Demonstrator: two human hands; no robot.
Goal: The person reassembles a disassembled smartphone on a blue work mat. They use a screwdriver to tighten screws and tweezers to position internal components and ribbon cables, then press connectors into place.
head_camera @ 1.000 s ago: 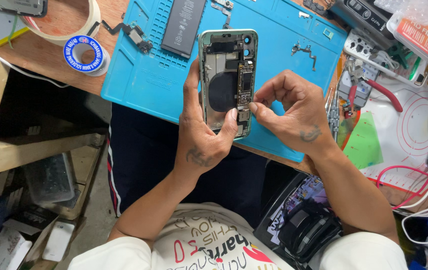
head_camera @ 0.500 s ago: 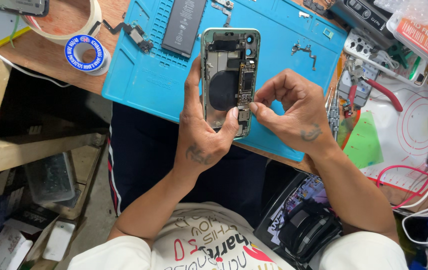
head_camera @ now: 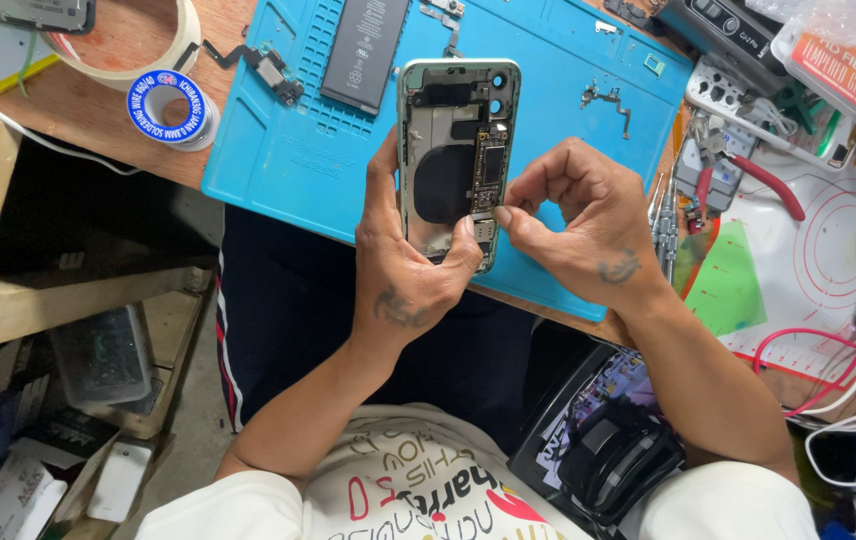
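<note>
An opened phone housing (head_camera: 454, 150), pale green with bare circuit parts and a dark round coil inside, is held upright over a blue work mat (head_camera: 288, 150). My left hand (head_camera: 410, 270) grips its lower half, thumb across the lower inside. My right hand (head_camera: 580, 225) pinches its fingertips at the housing's right edge, on the small board near the bottom; whatever it pinches is too small to see.
On the mat lie a black phone battery (head_camera: 364, 50), a small flex part (head_camera: 270, 68) and loose tiny parts (head_camera: 608, 100). A blue solder spool (head_camera: 168, 108) and tape ring sit left. Red-handled pliers (head_camera: 753, 175), tweezers and cables crowd the right.
The housing and both hands have kept the same grip; only a slight shift of the view.
</note>
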